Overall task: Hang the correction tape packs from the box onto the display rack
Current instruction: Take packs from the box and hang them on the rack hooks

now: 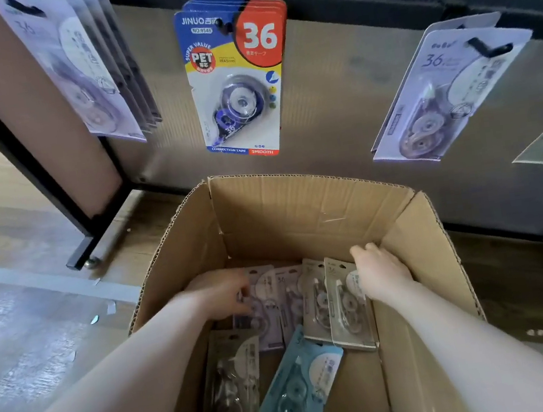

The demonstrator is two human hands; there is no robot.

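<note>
While both hands reach into the box (298,209), left hand (219,294) touches one of six packs (300,385), right hand (380,269) holds none.
</note>
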